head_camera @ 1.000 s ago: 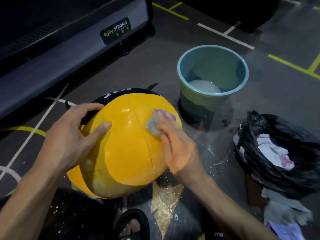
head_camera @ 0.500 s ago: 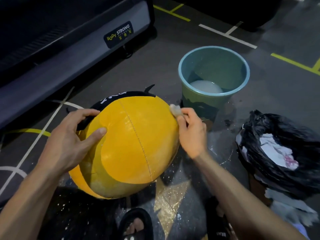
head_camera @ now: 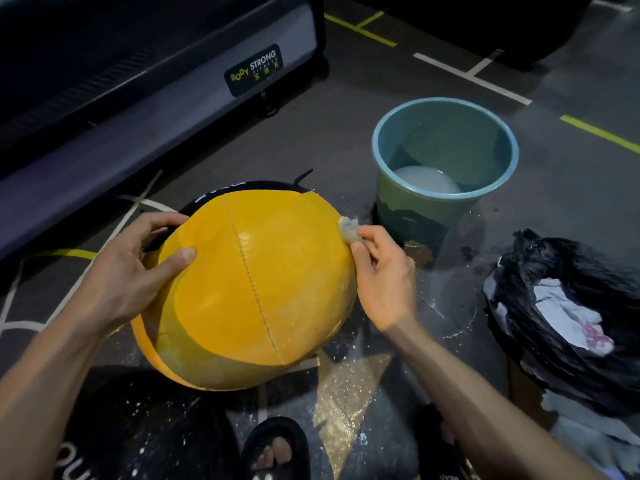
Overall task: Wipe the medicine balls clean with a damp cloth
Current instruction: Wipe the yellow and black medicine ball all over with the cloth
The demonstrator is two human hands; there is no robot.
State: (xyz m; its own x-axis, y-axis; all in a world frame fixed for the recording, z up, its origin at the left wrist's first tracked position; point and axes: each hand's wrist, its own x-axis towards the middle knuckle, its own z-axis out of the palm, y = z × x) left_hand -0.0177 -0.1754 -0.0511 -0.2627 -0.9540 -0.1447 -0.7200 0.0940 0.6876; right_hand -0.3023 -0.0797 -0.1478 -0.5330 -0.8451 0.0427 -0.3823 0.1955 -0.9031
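Two hands: both are on one ball, each doing a different job.
Ball: the yellow ball (head_camera: 249,289) with a stitched seam sits on the dark floor (head_camera: 311,140) just in front of the person's sandalled foot (head_camera: 277,448); a black panel with white lettering shows at its far top.
Left hand: the left hand (head_camera: 138,271) grasps the ball's upper left side, thumb on the yellow panel, fingers curled over the black edge, steadying it.
Right hand: the right hand (head_camera: 381,275) pinches a small wad of cloth (head_camera: 348,227) in its fingertips, held against the ball's upper right edge.
Bucket: the teal bucket (head_camera: 446,168) stands just beyond the right hand, with a little cloudy water in the bottom.
Bag: a black bag (head_camera: 568,306) with crumpled rags lies to the right.
Stage: probably mid-wipe, working round the right side; the underside looks dull and likely still undone.
Risk, ball: the floor around it looks wet and speckled, so the ball could roll or slide if the left hand eases off.
Risk, cloth: such a small wad may slip from the pinch, or miss patches.
Risk, bucket: a wide sweep of the right hand might knock it.
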